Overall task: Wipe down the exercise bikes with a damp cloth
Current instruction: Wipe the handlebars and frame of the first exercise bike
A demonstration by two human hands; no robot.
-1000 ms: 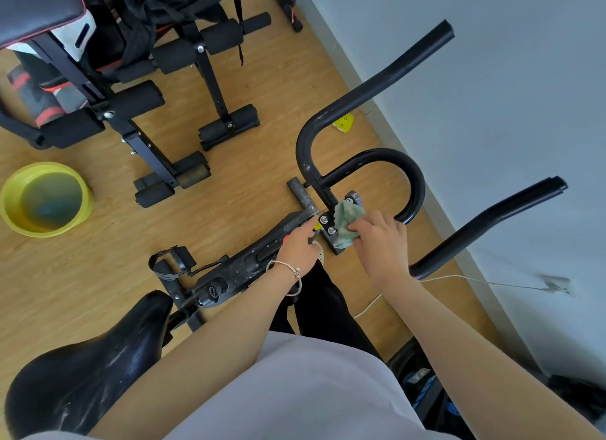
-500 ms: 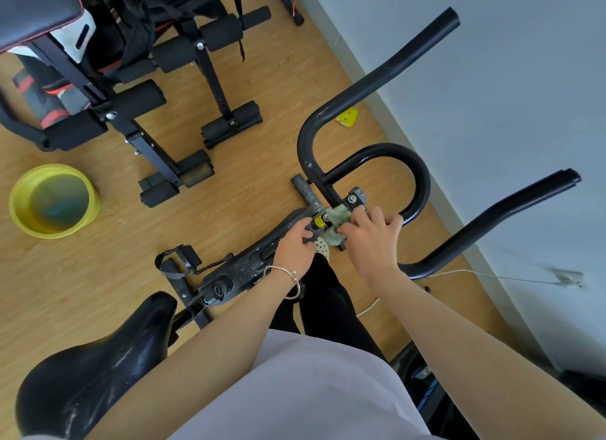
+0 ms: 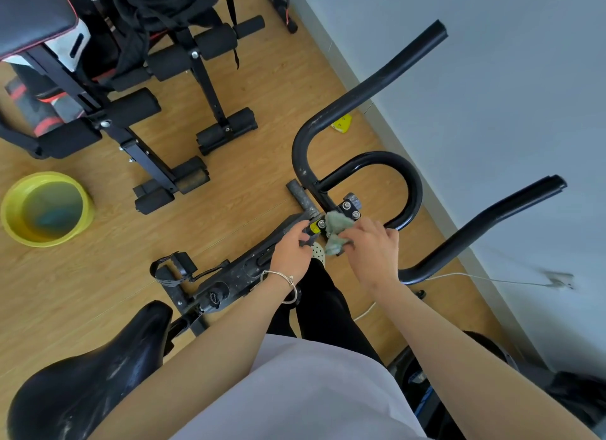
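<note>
**Grip state.** The right hand (image 3: 372, 251) has its fingers curled round a bunched green cloth (image 3: 337, 231). It presses the cloth against the handlebar clamp (image 3: 350, 209), where the handlebar (image 3: 408, 184) joins the bike frame (image 3: 242, 271). The left hand (image 3: 290, 254) pinches the top of the frame just beside the cloth, thumb below and fingers above, apparently to steady it.

**Hazards, as judged from here.**
- The cloth lies against exposed bolt heads. A quick stroke could snag the fabric and pull it from the fingers.
- The cloth is wadded, so only a small patch makes contact. The long handlebar tubes could be missed, as could the saddle (image 3: 91, 374), which shows pale streaks.
- A white cable (image 3: 459, 277) runs from a wall fitting toward the floor near the bike. Drips from an overwet cloth could land on it.
- The yellow basin (image 3: 46, 208) of water stands well apart, so carrying a dripping cloth from it would wet the wood floor.

**Not determinable.**
- The right fingertips are under the cloth.
- The clamp's underside is hidden, and the person's torso covers the lower frame.
- The wall fitting is blurred.
- How damp the cloth is cannot be judged.
</note>
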